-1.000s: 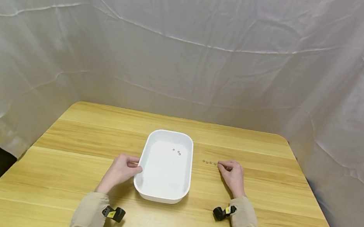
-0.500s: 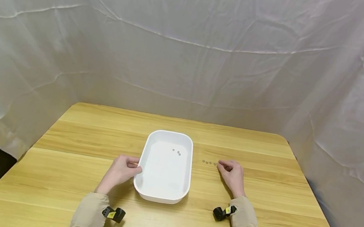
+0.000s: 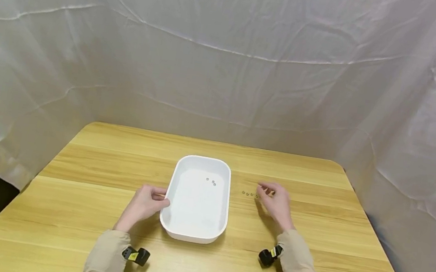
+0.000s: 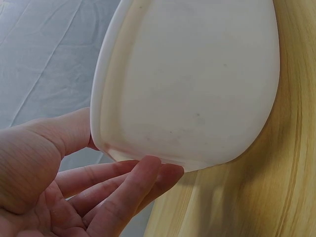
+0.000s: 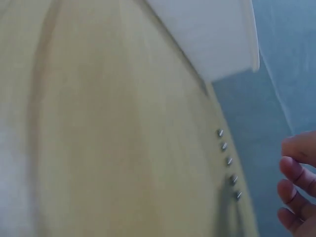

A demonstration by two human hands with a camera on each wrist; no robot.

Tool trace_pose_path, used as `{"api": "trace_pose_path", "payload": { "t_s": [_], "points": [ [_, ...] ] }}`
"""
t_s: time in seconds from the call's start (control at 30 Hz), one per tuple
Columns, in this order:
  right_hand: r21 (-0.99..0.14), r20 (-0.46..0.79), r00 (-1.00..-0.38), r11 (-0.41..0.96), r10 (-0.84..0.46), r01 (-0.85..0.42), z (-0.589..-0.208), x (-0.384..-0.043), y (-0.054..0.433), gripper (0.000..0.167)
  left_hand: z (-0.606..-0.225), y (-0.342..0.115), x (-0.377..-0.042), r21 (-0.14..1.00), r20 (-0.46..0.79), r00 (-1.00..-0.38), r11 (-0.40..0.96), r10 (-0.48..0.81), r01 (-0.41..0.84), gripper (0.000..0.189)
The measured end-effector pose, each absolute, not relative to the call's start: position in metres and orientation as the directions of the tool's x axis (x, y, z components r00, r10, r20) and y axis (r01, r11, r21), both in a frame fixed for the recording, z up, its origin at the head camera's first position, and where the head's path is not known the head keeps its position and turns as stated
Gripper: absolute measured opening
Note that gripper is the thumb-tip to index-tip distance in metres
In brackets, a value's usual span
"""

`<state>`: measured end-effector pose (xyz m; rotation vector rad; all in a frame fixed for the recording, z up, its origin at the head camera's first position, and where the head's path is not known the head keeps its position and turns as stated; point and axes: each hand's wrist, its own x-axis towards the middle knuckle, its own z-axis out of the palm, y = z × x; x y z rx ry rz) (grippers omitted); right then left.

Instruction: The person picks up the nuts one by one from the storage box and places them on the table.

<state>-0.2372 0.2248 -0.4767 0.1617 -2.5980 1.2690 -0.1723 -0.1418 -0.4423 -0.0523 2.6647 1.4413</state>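
My left hand (image 3: 147, 203) grips the left wall of a white rectangular tray (image 3: 190, 236), thumb over the rim. From underneath, the left wrist view shows fingers (image 4: 116, 202) against the tray's outside. Several small metal pieces that look like nuts (image 5: 229, 161) lie in a row on the table, right of the tray. Above the right end of that row is my right hand (image 3: 277, 203), its thumb and index fingertips drawn close together; I cannot tell whether a nut is between them. Inside the tray, near its far right, lie 3 more nuts (image 3: 213, 182).
The wooden table (image 3: 112, 162) has rounded far corners. A pale grey curtain (image 3: 225, 85) surrounds it at the back and sides. On each sleeve sits a black wrist camera (image 3: 136, 255).
My right hand has risen from the right end of the row of nuts and shifted slightly left and away from me. My left hand and the tray have stayed put.
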Motion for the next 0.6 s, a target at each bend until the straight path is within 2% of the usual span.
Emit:
{"api": "trace_pose_path", "payload": {
  "t_s": [0.17, 0.37, 0.6],
  "points": [
    [-0.669, 0.274, -0.952, 0.684, -0.136, -0.29, -0.454, -0.238, 0.21, 0.028, -0.443, -0.142, -0.173, 0.833, -0.112, -0.993, 0.547, 0.024, -0.08, 0.04],
    [-0.596, 0.283, -0.92, 0.701, -0.273, -0.391, -0.427, -0.241, 0.187, 0.025, -0.443, -0.142, -0.173, 0.832, -0.104, -0.994, 0.55, 0.031, -0.07, 0.041],
    [-0.514, 0.227, -0.884, 0.721, -0.409, -0.465, -0.403, -0.25, 0.159, 0.024, -0.443, -0.142, -0.173, 0.832, -0.112, -0.993, 0.55, 0.031, -0.077, 0.041]
  ]
}}
